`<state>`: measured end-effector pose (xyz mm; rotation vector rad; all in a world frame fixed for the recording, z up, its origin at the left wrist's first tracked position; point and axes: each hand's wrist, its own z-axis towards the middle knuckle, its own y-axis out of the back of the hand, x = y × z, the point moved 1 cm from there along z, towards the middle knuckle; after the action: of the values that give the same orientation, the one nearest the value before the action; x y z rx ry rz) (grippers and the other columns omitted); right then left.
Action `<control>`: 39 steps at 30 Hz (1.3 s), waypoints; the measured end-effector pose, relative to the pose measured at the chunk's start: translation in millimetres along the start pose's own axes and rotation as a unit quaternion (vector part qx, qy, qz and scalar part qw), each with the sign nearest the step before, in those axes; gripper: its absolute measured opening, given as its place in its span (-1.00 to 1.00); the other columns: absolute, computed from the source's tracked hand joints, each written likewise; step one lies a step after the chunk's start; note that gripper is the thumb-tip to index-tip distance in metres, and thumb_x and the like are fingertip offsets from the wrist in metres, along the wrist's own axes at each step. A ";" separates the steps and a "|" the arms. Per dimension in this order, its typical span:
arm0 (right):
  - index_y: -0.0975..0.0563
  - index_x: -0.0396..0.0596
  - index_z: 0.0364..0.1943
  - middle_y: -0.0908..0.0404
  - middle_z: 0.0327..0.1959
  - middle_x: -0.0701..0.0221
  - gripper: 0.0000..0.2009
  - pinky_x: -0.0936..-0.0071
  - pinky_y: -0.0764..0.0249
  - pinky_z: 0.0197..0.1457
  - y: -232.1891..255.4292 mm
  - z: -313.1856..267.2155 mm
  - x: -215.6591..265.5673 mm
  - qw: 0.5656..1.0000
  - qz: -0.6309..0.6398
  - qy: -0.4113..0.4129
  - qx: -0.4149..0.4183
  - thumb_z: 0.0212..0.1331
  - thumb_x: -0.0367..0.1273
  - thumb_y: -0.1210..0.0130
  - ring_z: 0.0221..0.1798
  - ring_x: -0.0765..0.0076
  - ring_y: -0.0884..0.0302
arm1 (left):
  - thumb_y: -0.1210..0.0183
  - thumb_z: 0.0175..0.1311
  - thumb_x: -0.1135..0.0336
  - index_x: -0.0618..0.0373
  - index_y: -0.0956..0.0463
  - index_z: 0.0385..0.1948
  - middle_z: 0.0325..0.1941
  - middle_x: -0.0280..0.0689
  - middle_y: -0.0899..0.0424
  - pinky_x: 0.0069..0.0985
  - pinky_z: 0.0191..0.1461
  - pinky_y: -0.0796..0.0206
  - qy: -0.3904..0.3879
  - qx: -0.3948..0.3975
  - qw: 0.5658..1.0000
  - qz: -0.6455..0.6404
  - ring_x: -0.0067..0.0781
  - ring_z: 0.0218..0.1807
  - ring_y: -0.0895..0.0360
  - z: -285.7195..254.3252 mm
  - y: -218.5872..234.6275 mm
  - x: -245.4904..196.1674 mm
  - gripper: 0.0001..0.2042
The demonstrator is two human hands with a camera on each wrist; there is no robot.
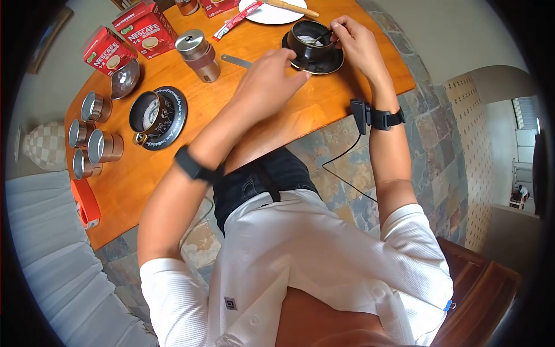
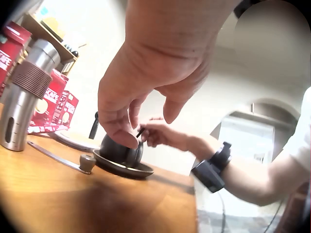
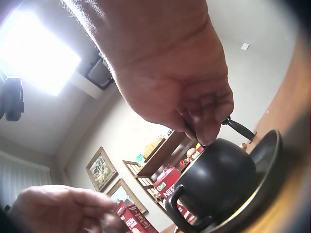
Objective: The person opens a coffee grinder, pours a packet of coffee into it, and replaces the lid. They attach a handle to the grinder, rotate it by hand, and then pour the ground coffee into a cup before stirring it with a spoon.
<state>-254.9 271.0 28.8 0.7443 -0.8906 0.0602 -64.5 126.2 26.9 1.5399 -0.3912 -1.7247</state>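
- The black cup (image 1: 309,39) sits on a black saucer (image 1: 324,63) near the far edge of the wooden table (image 1: 277,110), right in front of the person. There's something pale inside it, but I can't tell what.
- A spoon (image 1: 319,39) stands in the cup, handle leaning toward the right hand (image 1: 352,37). That hand pinches the handle between thumb and curled fingers, just above the rim; the right wrist view shows the pinch pretty clearly.
- The left hand (image 1: 272,72) is on the near side of the cup. From the left wrist view the thumb (image 2: 121,136) touches the cup's wall while the other fingers hang loosely bent and spread a bit, holding nothing.
- Just left of the saucer there's a flat metal crank handle (image 1: 234,60) lying on the table, and beside that a steel grinder (image 1: 199,55) standing upright.
- Behind the cup: a white plate (image 1: 272,13) with a wooden stick (image 1: 292,7) across it, plus a red sachet (image 1: 234,22) just beside the plate.
- Further left, a second dark cup (image 1: 147,113) on a patterned saucer (image 1: 173,113), well apart from the first one.
- Two red Nescafe boxes (image 1: 144,29) at the far left corner, a metal bowl (image 1: 124,78) near them, and a cluster of small metal canisters (image 1: 92,141) along the left edge.
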 end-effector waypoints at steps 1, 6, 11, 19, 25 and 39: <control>-0.57 -0.20 -0.19 -0.64 -0.50 0.35 -0.73 0.43 -0.50 -0.26 1.1 -0.5 3.0 1.000 -0.002 0.003 0.004 0.42 -0.26 0.03 -0.43 0.42 -0.60 | -0.26 0.30 0.06 0.25 -0.53 0.09 -0.03 -0.11 -0.65 -0.38 0.01 -0.43 -0.004 -0.001 1.000 -0.002 -0.26 -0.12 -0.60 15.6 -14.7 5.2 -0.53; -0.57 -0.22 -0.20 -0.64 -0.50 0.34 -0.73 0.42 -0.51 -0.26 1.5 -3.0 2.9 1.000 0.009 0.005 0.008 0.42 -0.27 0.03 -0.43 0.41 -0.60 | -0.21 0.28 0.02 0.20 -0.64 -0.15 -0.04 0.01 -0.65 -0.14 0.11 -0.41 0.094 0.048 0.994 0.014 0.06 0.03 -0.59 42.2 -37.6 13.7 -0.62; -0.58 -0.24 -0.16 -0.68 -0.46 0.37 -0.73 0.53 -0.54 -0.23 -0.5 -1.2 -7.4 0.998 0.065 -0.007 -0.012 0.43 -0.28 -0.01 -0.40 0.50 -0.61 | -0.22 0.29 0.06 0.18 -0.66 -0.34 -0.24 -0.03 -0.66 -0.18 -0.03 -0.41 0.072 0.008 0.997 0.005 0.00 -0.12 -0.61 45.5 -44.7 23.4 -0.68; -0.60 -0.21 -0.13 -0.67 -0.36 0.34 -0.76 0.55 -0.54 -0.20 20.1 3.5 -15.7 0.976 0.184 -0.032 -0.112 0.46 -0.30 -0.01 -0.35 0.51 -0.59 | -0.26 0.29 0.07 0.22 -0.66 -0.17 -0.24 -0.13 -0.73 -0.32 -0.02 -0.46 0.011 -0.069 0.996 -0.056 -0.14 -0.15 -0.66 19.4 -31.6 13.2 -0.65; -0.52 -0.32 -0.06 -0.65 -0.30 0.22 -0.75 0.43 -0.61 -0.13 -9.7 -3.0 69.2 0.885 0.451 0.032 -0.114 0.51 -0.36 0.07 -0.29 0.39 -0.61 | -0.20 0.41 0.22 0.21 -0.67 -0.16 -0.27 -0.40 -0.71 -0.60 -0.11 -0.41 0.024 -0.060 0.983 -0.171 -0.64 -0.19 -0.58 -63.9 98.8 14.7 -0.77; -0.53 -0.23 -0.14 -0.62 -0.45 0.33 -0.77 0.43 -0.52 -0.22 -224.3 -11.1 213.7 0.921 0.087 0.271 0.266 0.49 -0.31 0.04 -0.36 0.44 -0.61 | -0.19 0.42 0.11 0.11 -0.53 0.06 -0.22 -0.49 -0.56 -0.67 -0.14 -0.29 0.281 -0.134 0.928 -0.203 -0.72 -0.18 -0.46 -211.3 189.5 140.4 -0.67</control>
<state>-32.6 56.2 52.5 1.0805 -0.3958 0.6593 203.2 -42.2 10.4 1.8988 0.4672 -1.4496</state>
